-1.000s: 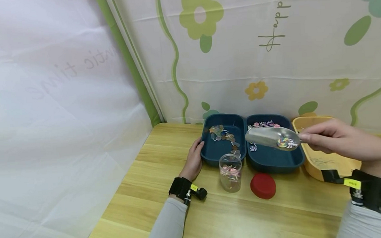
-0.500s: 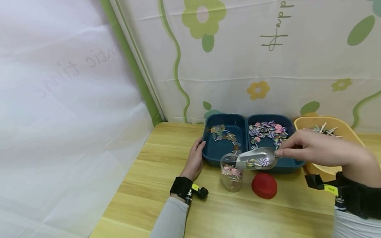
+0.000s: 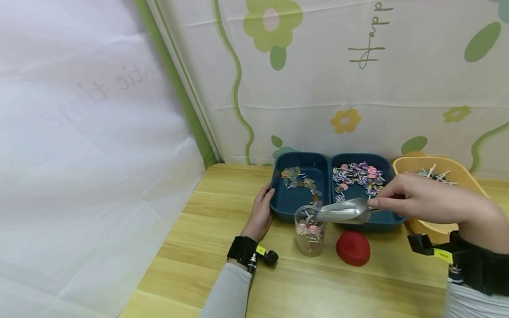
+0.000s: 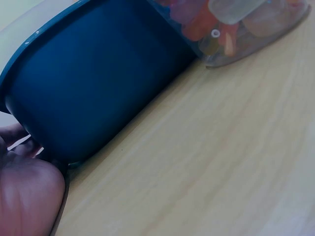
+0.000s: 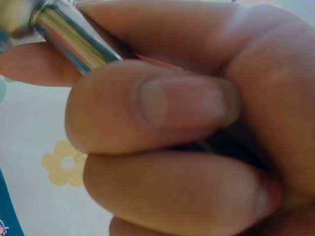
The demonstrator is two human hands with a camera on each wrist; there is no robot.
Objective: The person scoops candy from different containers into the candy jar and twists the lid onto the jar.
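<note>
My right hand [image 3: 441,203] grips the handle of a metal scoop [image 3: 347,210], its fingers curled round the handle [image 5: 74,39] in the right wrist view. Tilted down to the left, the scoop has its mouth over the rim of a clear plastic cup [image 3: 311,245]. Small lollipops [image 3: 309,231], pink and multicoloured, lie in the cup. My left hand [image 3: 260,214] rests against the left side of the left dark blue bin [image 3: 290,203]. In the left wrist view the bin's outer wall [image 4: 98,73] stands beside that hand, near the cup's base [image 4: 231,56].
A red round lid [image 3: 353,248] lies right of the cup. Behind, the second blue bin [image 3: 385,221] holds swirl lollipops [image 3: 356,174]. A yellow bin [image 3: 461,170] with pale sticks stands at right, partly hidden by my right hand. A printed curtain [image 3: 294,93] closes off the back.
My right hand has brought the scoop left and down from above the second blue bin to the cup, then tipped it; lollipops have slid into the cup. My left hand stays at the bin.
</note>
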